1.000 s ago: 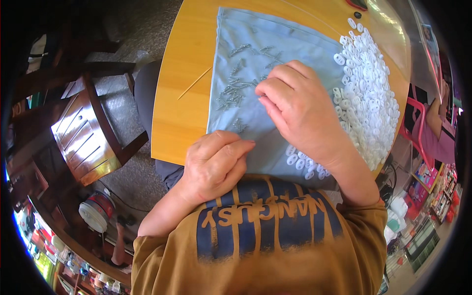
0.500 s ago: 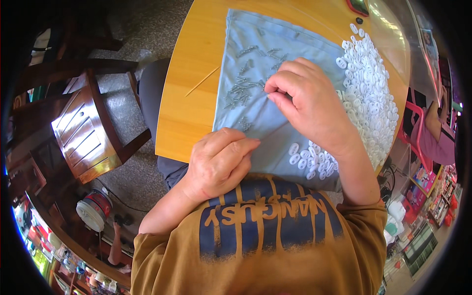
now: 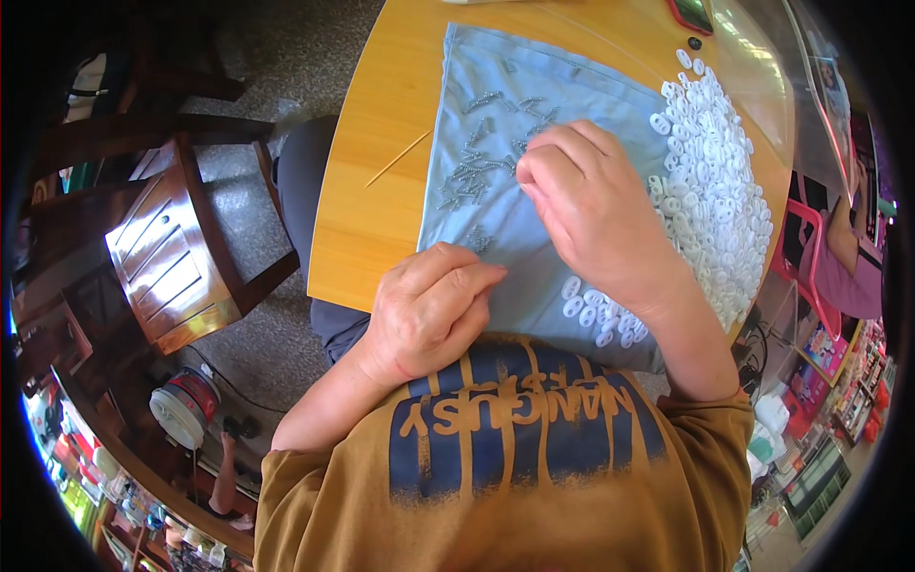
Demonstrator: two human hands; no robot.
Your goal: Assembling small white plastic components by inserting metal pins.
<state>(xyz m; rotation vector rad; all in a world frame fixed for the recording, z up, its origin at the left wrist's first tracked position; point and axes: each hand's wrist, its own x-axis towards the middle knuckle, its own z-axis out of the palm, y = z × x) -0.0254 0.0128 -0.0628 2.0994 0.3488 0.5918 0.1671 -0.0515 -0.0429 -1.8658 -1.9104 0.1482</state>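
left hand [image 3: 431,305] and right hand [image 3: 599,208] pinched closed, contents can't be told; light fingertip pressure advisable around small springs [image 3: 465,179], upper centre.

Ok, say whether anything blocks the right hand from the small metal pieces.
Nothing visible does: the right hand is beside the small metal pieces on the blue cloth; the white pieces lie farther right.
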